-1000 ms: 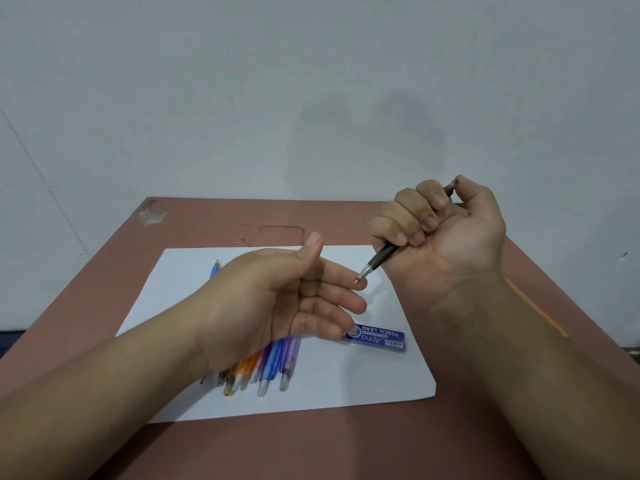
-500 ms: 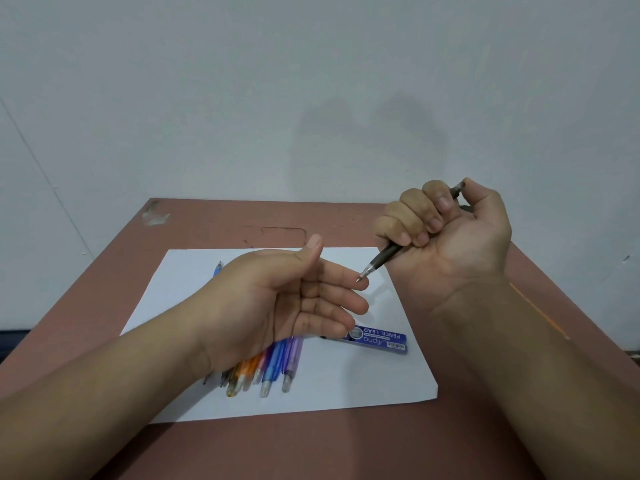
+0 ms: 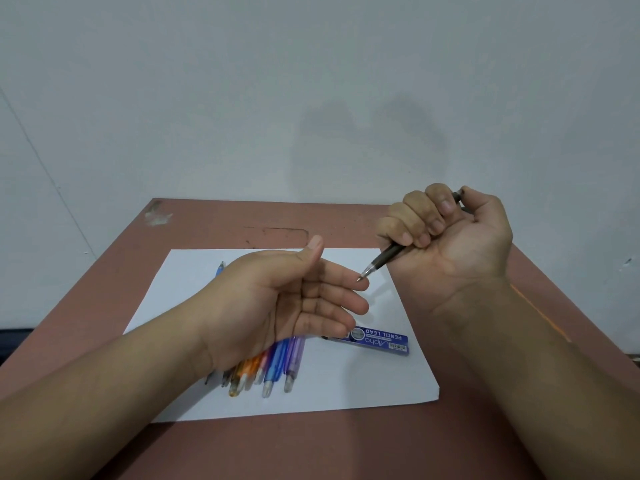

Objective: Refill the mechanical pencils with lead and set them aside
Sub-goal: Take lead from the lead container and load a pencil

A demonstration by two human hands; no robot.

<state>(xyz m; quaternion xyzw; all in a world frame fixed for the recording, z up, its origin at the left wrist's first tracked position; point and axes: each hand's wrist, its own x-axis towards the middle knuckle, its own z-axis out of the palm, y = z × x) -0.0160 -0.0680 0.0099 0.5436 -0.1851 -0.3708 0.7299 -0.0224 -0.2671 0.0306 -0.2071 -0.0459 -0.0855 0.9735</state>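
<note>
My right hand (image 3: 450,237) is closed in a fist around a dark grey mechanical pencil (image 3: 384,258), thumb on its top end, metal tip pointing down-left. The tip rests against the index fingertip of my left hand (image 3: 294,299), which is held palm-up and open above the paper. Under that hand lie several coloured mechanical pencils (image 3: 273,368), orange, blue and purple, tips toward me; another blue pencil (image 3: 220,270) peeks out behind the wrist. A blue pencil lead case (image 3: 379,342) lies flat on the white paper sheet (image 3: 346,386), to the right of the pencils.
The paper lies on a reddish-brown table (image 3: 311,448) pushed against a pale wall (image 3: 311,98). An orange stick-like thing (image 3: 540,313) shows along the table's right side, mostly hidden by my right forearm.
Almost nothing has moved. My right hand has shifted slightly up and right while the pencil tip stays at my left index fingertip.
</note>
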